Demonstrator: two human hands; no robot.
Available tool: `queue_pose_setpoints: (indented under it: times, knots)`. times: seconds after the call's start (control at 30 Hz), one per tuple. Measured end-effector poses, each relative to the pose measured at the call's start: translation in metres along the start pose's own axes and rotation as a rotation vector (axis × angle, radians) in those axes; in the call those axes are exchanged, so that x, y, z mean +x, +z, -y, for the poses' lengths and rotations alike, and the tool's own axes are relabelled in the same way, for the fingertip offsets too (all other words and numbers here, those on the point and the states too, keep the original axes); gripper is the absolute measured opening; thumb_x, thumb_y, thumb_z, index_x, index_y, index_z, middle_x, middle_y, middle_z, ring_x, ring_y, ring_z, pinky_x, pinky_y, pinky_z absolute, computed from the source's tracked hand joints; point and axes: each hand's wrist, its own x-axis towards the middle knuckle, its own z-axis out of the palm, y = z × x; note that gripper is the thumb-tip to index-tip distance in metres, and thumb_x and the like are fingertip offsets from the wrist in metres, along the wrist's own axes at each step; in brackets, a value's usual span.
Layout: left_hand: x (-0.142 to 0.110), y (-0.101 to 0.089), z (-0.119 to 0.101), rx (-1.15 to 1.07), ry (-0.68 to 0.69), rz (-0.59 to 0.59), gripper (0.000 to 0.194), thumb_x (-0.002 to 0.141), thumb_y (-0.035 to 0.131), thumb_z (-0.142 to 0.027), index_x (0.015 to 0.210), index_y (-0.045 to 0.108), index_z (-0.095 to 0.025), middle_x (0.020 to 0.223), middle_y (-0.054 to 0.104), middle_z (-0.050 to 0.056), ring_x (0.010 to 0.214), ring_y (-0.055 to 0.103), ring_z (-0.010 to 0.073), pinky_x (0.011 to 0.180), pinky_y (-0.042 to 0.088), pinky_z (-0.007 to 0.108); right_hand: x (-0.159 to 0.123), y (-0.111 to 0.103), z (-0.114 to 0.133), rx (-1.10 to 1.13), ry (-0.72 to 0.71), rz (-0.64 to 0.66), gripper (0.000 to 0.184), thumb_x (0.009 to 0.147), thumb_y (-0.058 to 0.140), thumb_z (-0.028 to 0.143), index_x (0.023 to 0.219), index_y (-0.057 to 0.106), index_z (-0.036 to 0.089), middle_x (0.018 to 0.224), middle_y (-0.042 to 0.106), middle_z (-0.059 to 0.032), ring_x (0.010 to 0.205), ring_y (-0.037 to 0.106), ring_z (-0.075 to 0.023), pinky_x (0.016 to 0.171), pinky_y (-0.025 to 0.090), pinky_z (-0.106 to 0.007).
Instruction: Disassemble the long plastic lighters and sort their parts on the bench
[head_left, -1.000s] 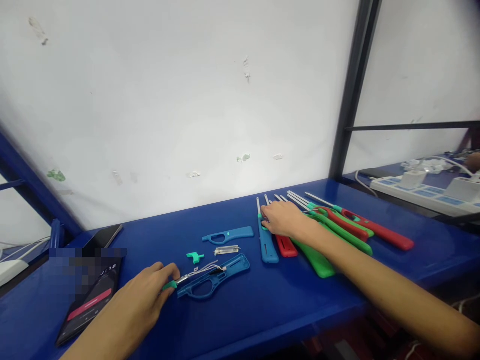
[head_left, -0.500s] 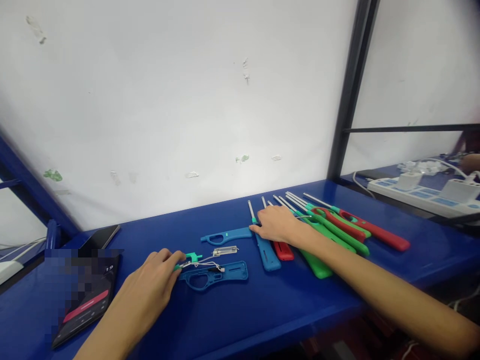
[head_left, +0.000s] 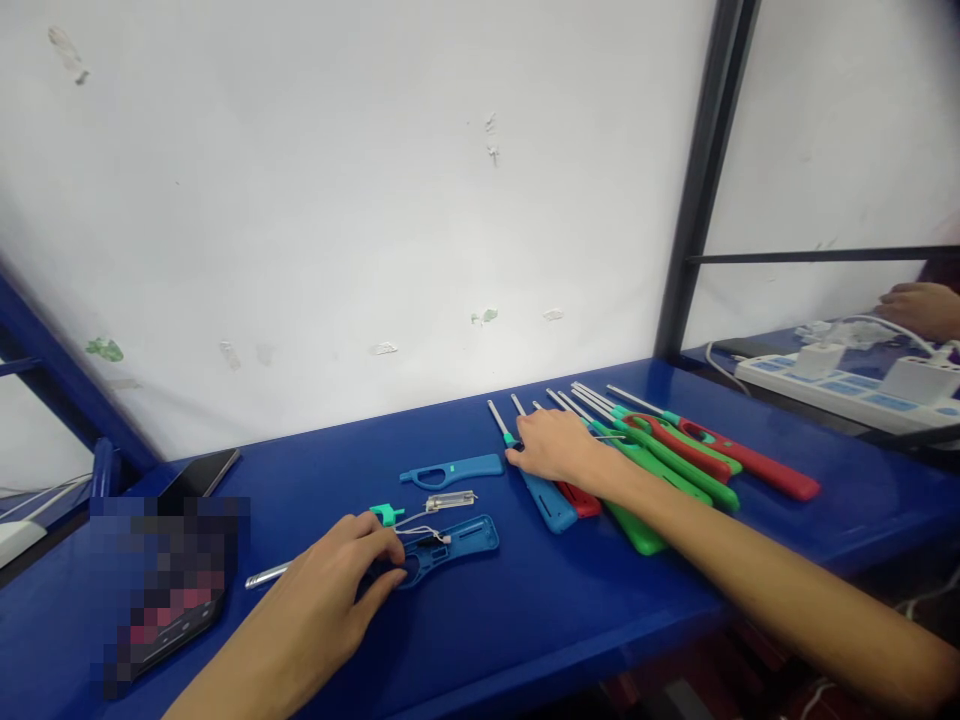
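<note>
My left hand (head_left: 349, 565) pinches the near end of an opened blue lighter casing half (head_left: 476, 535) between thumb and fingers. White wires and a dark part lie in this casing. Next to my fingertips is a green nozzle piece (head_left: 384, 515), and a metal tube (head_left: 268, 575) sticks out to the left from behind the hand. Beyond lie a clear fuel tank (head_left: 451, 501) and the other blue casing half (head_left: 457, 470). My right hand (head_left: 551, 445) curls over a blue lighter (head_left: 551, 503) and a red lighter (head_left: 581, 499); its fingertips are partly hidden.
Several green and red lighters (head_left: 720, 490) lie side by side to the right. A phone (head_left: 169, 630), partly blurred out, and a dark device (head_left: 210, 472) lie at the left. Behind the dark post (head_left: 697, 190) are a power strip (head_left: 840, 385) and another person's hand (head_left: 922, 310).
My left hand has moved from the green nozzle piece onto the blue casing half, uncovering the metal tube. Under my right hand the blue and red lighters have turned, their handles shifting right.
</note>
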Motion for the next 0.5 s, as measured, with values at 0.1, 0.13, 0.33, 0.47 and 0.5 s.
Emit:
queue_pose_setpoints:
  times: [0.1,0.13,0.33,0.47,0.5]
  knots:
    - [-0.0027,-0.001,-0.0048,-0.027,0.005,0.02,0.019,0.102,0.048,-0.038,0.096,0.065,-0.031,0.104,0.064,0.001,0.096,0.062,0.0224,0.088,0.047,0.038,-0.0002,0.0006,-0.0006,0.0,0.002,-0.004,0.036,0.105,0.07,0.041,0.132,0.067,0.018,0.133,0.069,-0.011,0.113,0.071,-0.0269,0.097,0.06,-0.049]
    - [-0.0035,-0.0008,-0.0061,-0.03,-0.001,0.018,0.017,0.101,0.049,-0.036,0.097,0.064,-0.031,0.103,0.064,0.001,0.095,0.062,0.0223,0.087,0.047,0.038,-0.0003,0.001,-0.0007,-0.001,0.002,-0.006,0.036,0.105,0.07,0.041,0.132,0.067,0.017,0.133,0.069,-0.0112,0.113,0.071,-0.0269,0.097,0.06,-0.049]
    - [-0.0055,0.0041,-0.0056,-0.024,-0.018,0.003,0.018,0.1,0.05,-0.038,0.113,0.061,-0.033,0.116,0.062,0.002,0.098,0.064,0.0232,0.093,0.05,0.042,-0.0007,0.0025,0.0002,-0.001,0.007,-0.016,0.036,0.105,0.07,0.04,0.132,0.067,0.017,0.133,0.069,-0.0109,0.113,0.071,-0.0268,0.096,0.061,-0.049]
    - [-0.0048,0.0047,-0.0043,-0.017,-0.013,0.0,0.031,0.102,0.049,-0.041,0.131,0.058,-0.039,0.131,0.063,0.001,0.119,0.064,0.0245,0.107,0.05,0.044,-0.0015,0.0015,0.0014,0.002,0.011,-0.013,0.036,0.105,0.07,0.041,0.132,0.067,0.017,0.133,0.069,-0.011,0.113,0.071,-0.0271,0.097,0.06,-0.05]
    - [-0.0043,0.0046,-0.0044,-0.013,-0.013,0.001,0.034,0.102,0.048,-0.042,0.135,0.057,-0.042,0.134,0.063,0.0,0.122,0.063,0.0245,0.109,0.05,0.045,-0.0018,0.0012,0.0017,0.003,0.011,-0.012,0.036,0.105,0.07,0.041,0.132,0.067,0.017,0.133,0.069,-0.011,0.114,0.071,-0.0271,0.097,0.06,-0.05]
